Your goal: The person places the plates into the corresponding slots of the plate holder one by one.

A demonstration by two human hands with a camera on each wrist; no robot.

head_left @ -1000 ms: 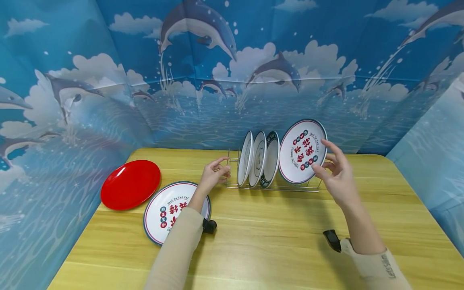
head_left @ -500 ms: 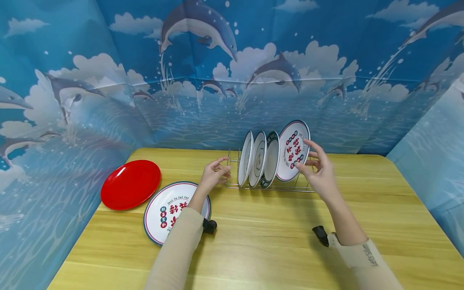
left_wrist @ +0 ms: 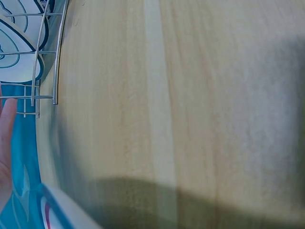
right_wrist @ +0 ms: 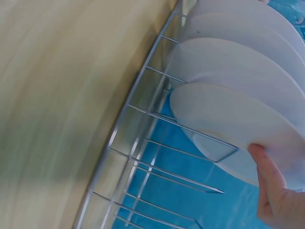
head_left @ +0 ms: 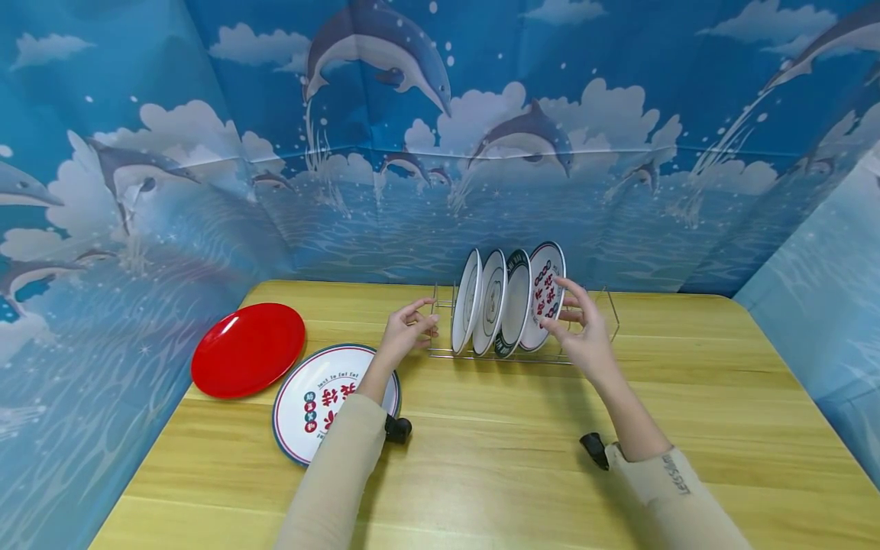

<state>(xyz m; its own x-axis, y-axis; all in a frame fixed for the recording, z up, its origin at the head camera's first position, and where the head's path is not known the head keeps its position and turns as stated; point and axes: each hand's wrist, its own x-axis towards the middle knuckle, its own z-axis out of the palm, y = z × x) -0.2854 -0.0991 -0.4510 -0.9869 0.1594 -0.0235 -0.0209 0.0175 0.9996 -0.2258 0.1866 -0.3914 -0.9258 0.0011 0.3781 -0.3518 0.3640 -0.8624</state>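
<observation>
My right hand [head_left: 586,336] pinches the right rim of a white plate [head_left: 545,286] with red characters and a blue edge. That plate stands tilted in a wire dish rack [right_wrist: 108,148], at the right of three more upright plates: two pale ones [head_left: 466,302] [head_left: 490,302] and one with a dark green patterned rim [head_left: 514,305]. In the right wrist view my thumb presses on the plate's white back [right_wrist: 224,114], low among the dividers. At the rack's left end, my left hand [head_left: 404,330] grips the end wire between thumb and fingers; the left wrist view catches only part of it.
A glossy red plate [head_left: 249,351] lies at the left of the wooden table [head_left: 495,458]. Beside it, a white plate with red characters [head_left: 294,412] lies partly under my left forearm. Behind the rack hangs a dolphin-print cloth [head_left: 385,198]. More rack slots stand right of the plates.
My right hand has moved left and slightly down with the white plate, which has turned more edge-on and come close to the green-rimmed plate. My left hand stays at the rack's end.
</observation>
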